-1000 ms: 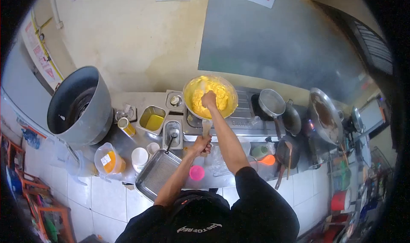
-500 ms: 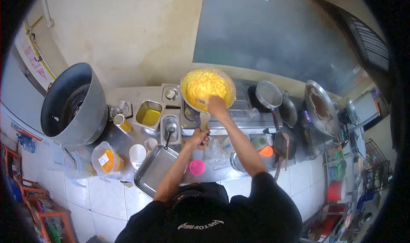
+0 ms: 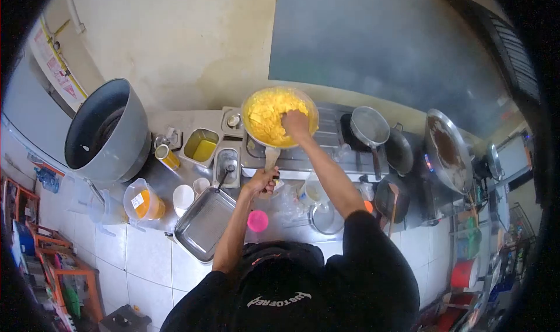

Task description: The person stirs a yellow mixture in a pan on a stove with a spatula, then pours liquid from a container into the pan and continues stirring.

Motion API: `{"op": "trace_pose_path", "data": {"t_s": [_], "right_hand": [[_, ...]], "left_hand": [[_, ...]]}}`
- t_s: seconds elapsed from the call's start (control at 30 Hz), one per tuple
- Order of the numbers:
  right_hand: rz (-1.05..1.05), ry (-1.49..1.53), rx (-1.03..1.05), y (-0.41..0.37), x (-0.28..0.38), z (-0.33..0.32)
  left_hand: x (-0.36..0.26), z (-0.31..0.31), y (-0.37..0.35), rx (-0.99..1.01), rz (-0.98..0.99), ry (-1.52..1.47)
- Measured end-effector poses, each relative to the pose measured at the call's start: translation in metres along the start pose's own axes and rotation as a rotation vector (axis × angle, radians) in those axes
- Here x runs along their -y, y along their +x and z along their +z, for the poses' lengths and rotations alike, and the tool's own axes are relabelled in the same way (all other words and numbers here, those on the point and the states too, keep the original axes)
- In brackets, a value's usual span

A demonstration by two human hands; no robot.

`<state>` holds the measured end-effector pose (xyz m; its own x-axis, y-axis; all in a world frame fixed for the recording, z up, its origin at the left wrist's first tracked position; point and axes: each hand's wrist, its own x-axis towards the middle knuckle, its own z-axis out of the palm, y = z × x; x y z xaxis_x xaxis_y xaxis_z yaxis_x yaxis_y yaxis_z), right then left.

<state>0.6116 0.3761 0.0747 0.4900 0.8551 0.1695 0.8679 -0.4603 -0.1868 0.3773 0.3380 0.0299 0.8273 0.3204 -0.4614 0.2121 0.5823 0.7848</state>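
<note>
A wide round pan point(image 3: 313, 111) full of lumpy yellow food point(image 3: 268, 119) sits over the stove at the back, tilted toward me. My left hand point(image 3: 261, 182) is wrapped round its pale handle point(image 3: 272, 156). Over the right part of the food, my right hand point(image 3: 296, 123) is closed in a fist with its fingers down in or just above the mass. Whatever it grips is hidden from this angle. Beneath the left hand stands a bright pink cup point(image 3: 258, 221), with a metal tray point(image 3: 201, 230) to its left.
Left of the pan are metal tubs, one with yellow liquid point(image 3: 204, 150), a can point(image 3: 167, 157), a jug with orange contents point(image 3: 146, 204) and a big grey pot point(image 3: 137, 142). A saucepan point(image 3: 370, 125) and a large wok point(image 3: 446, 151) stand to the right.
My right hand has shifted within the pan, and the pale tool tip seen beside it earlier no longer shows. The left hand still grips the handle. The view has shifted slightly.
</note>
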Motion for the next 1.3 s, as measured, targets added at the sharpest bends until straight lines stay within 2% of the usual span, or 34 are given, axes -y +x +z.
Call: {"op": "trace_pose_path", "data": {"t_s": [0.07, 0.1, 0.17, 0.23, 0.33, 0.4, 0.53, 0.63, 0.73, 0.8, 0.87, 0.97, 1.0, 1.07, 1.17, 1.27, 1.3], "right_hand": [[-0.003, -0.129, -0.001, 0.012, -0.003, -0.026], [-0.021, -0.111, 0.091, 0.006, -0.003, -0.063], [-0.062, -0.142, 0.113, -0.015, -0.007, -0.111], [-0.11, -0.196, 0.202, -0.037, -0.003, -0.127], [-0.164, -0.098, 0.126, -0.031, 0.008, -0.056], [-0.117, 0.061, 0.115, -0.005, 0.019, -0.011], [-0.076, 0.055, 0.073, 0.016, 0.007, -0.033], [-0.096, -0.088, 0.15, -0.021, 0.009, -0.116], [-0.149, -0.124, 0.275, -0.044, 0.021, -0.119], [-0.104, -0.007, 0.279, -0.028, 0.033, -0.069], [-0.056, 0.146, 0.137, -0.011, 0.054, -0.028], [0.041, 0.128, 0.03, 0.015, 0.063, -0.003], [-0.001, 0.112, 0.06, 0.015, 0.057, -0.023], [0.044, 0.082, 0.049, 0.014, 0.043, -0.059], [0.049, -0.065, 0.245, -0.025, 0.035, -0.119], [-0.03, -0.108, 0.354, -0.049, 0.046, -0.108], [-0.015, -0.056, 0.296, -0.047, 0.05, -0.087]], "left_hand": [[-0.007, 0.002, -0.001, -0.054, 0.0, -0.028], [-0.006, 0.001, 0.002, -0.036, 0.006, -0.038], [-0.006, 0.002, 0.004, -0.028, -0.002, -0.05], [-0.006, 0.005, 0.001, -0.054, 0.008, -0.014], [-0.006, 0.006, 0.003, -0.088, -0.048, 0.004], [-0.003, 0.006, 0.007, -0.075, -0.049, -0.018], [-0.009, 0.005, 0.001, -0.099, -0.051, -0.011], [-0.008, 0.007, 0.0, -0.099, -0.037, -0.021], [-0.007, 0.003, 0.004, -0.086, -0.064, 0.026], [-0.009, 0.002, 0.005, -0.083, -0.086, 0.051], [-0.007, 0.002, 0.005, -0.069, -0.028, 0.047], [-0.013, 0.0, -0.002, -0.089, -0.02, 0.094], [-0.012, -0.005, -0.005, -0.079, -0.031, 0.106], [-0.015, -0.011, -0.003, -0.056, -0.028, 0.101], [-0.013, -0.023, 0.0, -0.005, -0.046, 0.084], [-0.011, -0.028, 0.002, 0.025, -0.092, 0.029], [-0.016, -0.024, -0.004, 0.018, -0.076, 0.065]]}}
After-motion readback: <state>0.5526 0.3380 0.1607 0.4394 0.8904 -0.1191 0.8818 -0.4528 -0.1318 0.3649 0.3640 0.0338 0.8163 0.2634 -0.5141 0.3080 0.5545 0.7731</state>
